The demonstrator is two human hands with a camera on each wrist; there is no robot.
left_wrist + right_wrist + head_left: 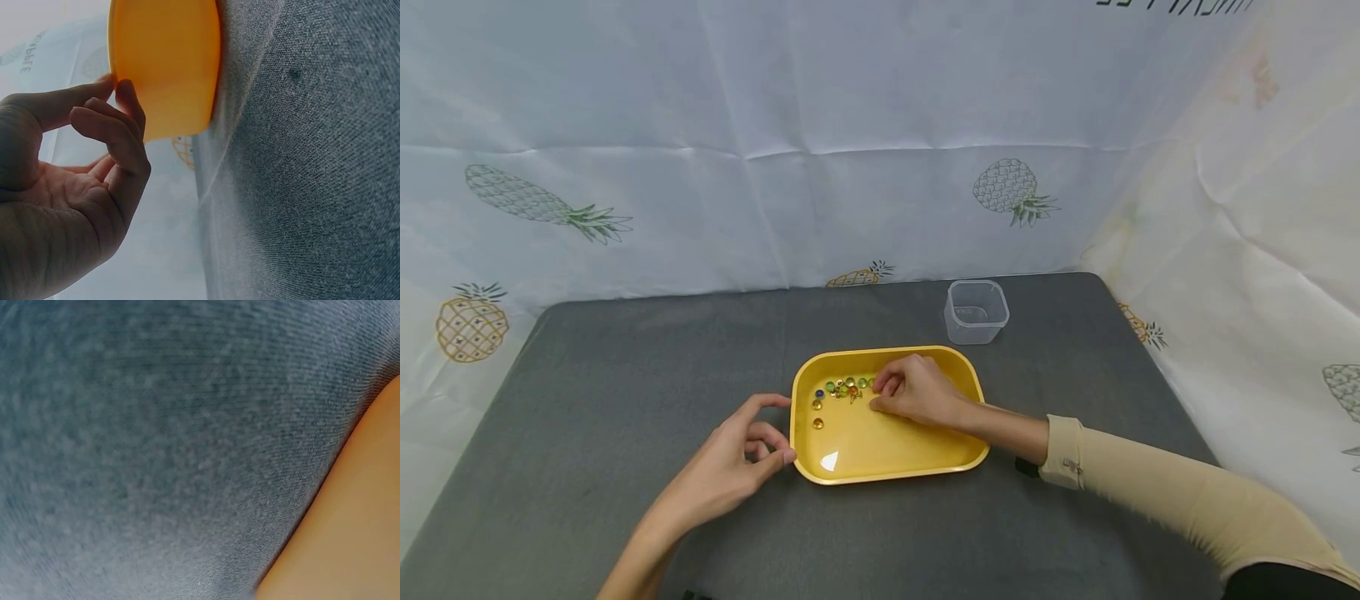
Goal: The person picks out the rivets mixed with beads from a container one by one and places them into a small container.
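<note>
A shallow yellow tray (pixel 895 467) lies on the dark grey table. Small glass marbles, among them a blue one (pixel 819 393), a green one (pixel 831 387) and an amber one (pixel 817 423), sit toward its left and back, with tiny gold-coloured pieces (pixel 853 394) among them. My right hand (pixel 921 392) is inside the tray, bent fingers and thumb apart beside the marbles; nothing shows clearly between them. My left hand (pixel 730 467) touches the tray's left side with spread thumb and fingertips. In the left wrist view, this hand's fingertips (pixel 128 90) meet the yellow wall.
A clear plastic container (pixel 976 312) stands behind the tray to the right. White cloth with pineapple prints (pixel 880 208) hangs along the back and right of the grey table (pixel 662 358). The right wrist view shows only grey cloth and the tray's outer wall (pixel 356 525).
</note>
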